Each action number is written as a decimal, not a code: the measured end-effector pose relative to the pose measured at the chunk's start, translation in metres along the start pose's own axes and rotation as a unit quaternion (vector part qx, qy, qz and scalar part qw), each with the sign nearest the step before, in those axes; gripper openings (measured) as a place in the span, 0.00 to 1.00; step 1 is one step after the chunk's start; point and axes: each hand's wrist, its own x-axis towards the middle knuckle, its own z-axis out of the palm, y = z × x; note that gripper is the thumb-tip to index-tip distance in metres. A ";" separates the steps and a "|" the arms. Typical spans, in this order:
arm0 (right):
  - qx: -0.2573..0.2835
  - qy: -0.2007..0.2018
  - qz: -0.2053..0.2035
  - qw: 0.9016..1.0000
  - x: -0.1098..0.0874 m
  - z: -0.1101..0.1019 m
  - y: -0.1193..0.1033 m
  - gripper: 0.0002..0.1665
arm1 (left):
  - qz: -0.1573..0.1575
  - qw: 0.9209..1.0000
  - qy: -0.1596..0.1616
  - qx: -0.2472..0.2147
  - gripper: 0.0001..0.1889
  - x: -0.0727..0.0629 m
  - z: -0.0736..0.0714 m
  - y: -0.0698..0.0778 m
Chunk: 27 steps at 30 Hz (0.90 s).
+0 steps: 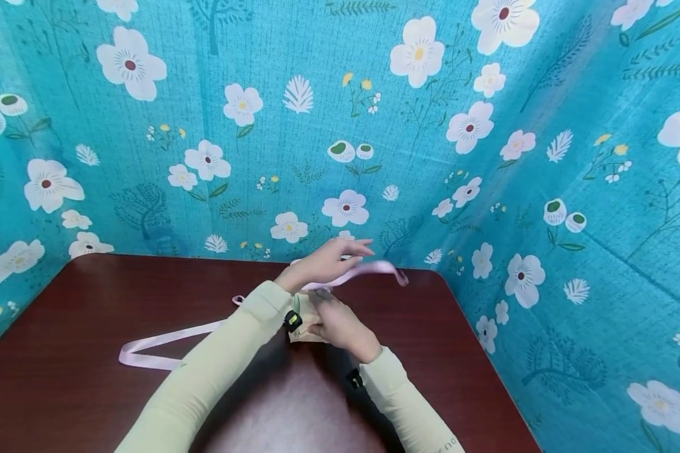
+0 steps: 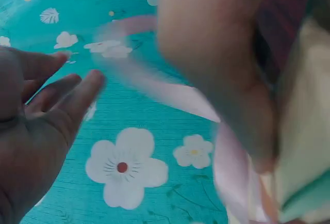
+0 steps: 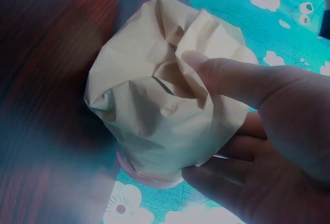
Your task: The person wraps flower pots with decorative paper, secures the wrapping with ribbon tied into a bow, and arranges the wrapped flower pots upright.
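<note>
A crumpled tan paper package (image 3: 149, 105) stands on the table, its gathered folds shown in the right wrist view. My right hand (image 1: 342, 321) grips it, with the thumb on a fold and the other fingers around the side. A pale pink ribbon (image 1: 376, 267) runs by the package's far side, one end up in the air to the right. My left hand (image 1: 334, 259) is raised beyond the package near that ribbon, its fingers extended. In the left wrist view, nothing lies between the fingers of this left hand (image 2: 41, 121); the ribbon (image 2: 170, 92) there is blurred.
Another length of pink ribbon (image 1: 147, 360) lies looped on the dark red-brown table (image 1: 79, 402), left of the left forearm. Blue flowered cloth (image 1: 294, 126) hangs behind the table and along its right side. Black wrist cameras (image 1: 293, 321) sit on both sleeves.
</note>
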 end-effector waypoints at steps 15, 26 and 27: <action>0.009 -0.045 0.063 0.997 0.007 -0.003 0.001 0.50 | -0.140 0.988 -0.007 0.067 0.04 -0.121 -0.040 -0.083; 0.020 -0.039 0.050 0.998 0.003 0.002 -0.002 0.49 | -0.099 0.988 0.084 0.082 0.05 -0.104 -0.031 -0.077; 0.019 -0.039 0.048 0.998 0.004 0.002 -0.002 0.49 | -0.093 0.987 0.101 0.084 0.05 -0.094 -0.033 -0.069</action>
